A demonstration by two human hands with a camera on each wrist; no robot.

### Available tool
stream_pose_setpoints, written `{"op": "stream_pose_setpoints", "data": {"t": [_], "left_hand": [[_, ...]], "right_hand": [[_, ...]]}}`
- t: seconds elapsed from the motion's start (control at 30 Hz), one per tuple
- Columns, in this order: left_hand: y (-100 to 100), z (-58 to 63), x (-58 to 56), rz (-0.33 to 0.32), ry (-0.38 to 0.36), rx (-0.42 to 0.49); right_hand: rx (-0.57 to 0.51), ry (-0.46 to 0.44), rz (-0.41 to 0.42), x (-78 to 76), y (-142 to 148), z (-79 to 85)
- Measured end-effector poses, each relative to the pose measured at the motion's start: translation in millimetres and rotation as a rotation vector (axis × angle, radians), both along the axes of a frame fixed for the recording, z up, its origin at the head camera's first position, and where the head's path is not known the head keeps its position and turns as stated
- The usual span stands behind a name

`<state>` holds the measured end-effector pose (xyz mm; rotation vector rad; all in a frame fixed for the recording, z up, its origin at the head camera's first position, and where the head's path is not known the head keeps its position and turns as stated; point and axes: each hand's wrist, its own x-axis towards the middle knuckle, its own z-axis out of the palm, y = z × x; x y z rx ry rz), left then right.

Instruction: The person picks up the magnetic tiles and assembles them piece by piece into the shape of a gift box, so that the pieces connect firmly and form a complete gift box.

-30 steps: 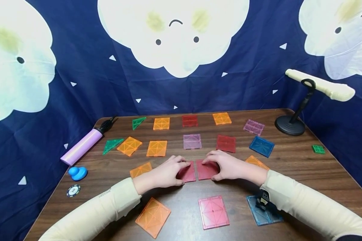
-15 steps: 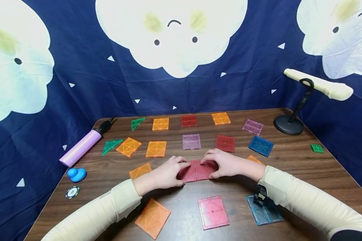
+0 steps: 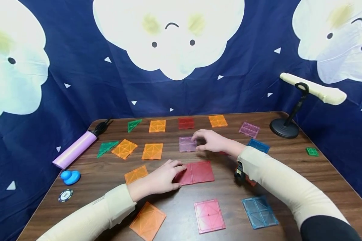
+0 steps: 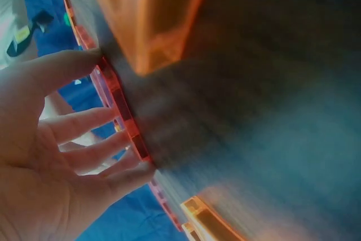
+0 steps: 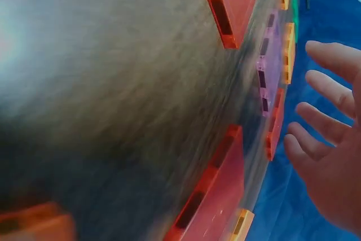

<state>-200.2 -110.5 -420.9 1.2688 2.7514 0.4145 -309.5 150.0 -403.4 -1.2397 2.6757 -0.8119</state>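
Observation:
Two red magnetic tiles lie edge to edge mid-table, the left red tile (image 3: 186, 176) partly covered by my left hand (image 3: 161, 179) and the right red tile (image 3: 202, 172) uncovered. My left thumb and fingers span that left tile, also seen in the left wrist view, where they meet the ends of its red edge (image 4: 125, 111). Farther back, my right hand (image 3: 212, 140) reaches over the right side of a light purple tile (image 3: 186, 144). Its fingers are spread and hold nothing in the right wrist view, with the purple tile (image 5: 271, 63) beyond them.
Orange tiles (image 3: 152, 151), green triangles (image 3: 107, 148) and a dark red tile (image 3: 186, 123) lie around. Nearer are a pink tile (image 3: 209, 216) and a blue tile (image 3: 260, 212). A pump (image 3: 75, 149) and rubber duck (image 3: 70, 177) are left; a microphone stand (image 3: 285, 128) is back right.
The gap between the two red tiles closed as the right one slid left. My right hand then let go of it and moved back to the purple tile. My left hand stayed.

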Motion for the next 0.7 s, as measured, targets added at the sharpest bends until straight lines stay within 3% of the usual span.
{"op": "stream_pose_setpoints", "data": {"t": [0.23, 0.37, 0.53, 0.7], "left_hand": [[-2.9, -0.3, 2.7, 0.015, -0.007, -0.004], [-5.2, 0.3, 2.8, 0.029, -0.019, -0.001], [-3.7, 0.6, 0.1, 0.033, -0.021, 0.008], [0.1, 1.2, -3.5, 0.028, -0.024, 0.004]], "right_hand": [[0.141, -0.067, -0.010, -14.8, -32.0, -8.1], [0.152, -0.069, -0.030, -17.5, -43.0, -15.0], [0.134, -0.035, -0.018, -17.9, -34.6, -13.3], [0.110, -0.005, 0.022, -7.7, -14.6, -9.0]]}}
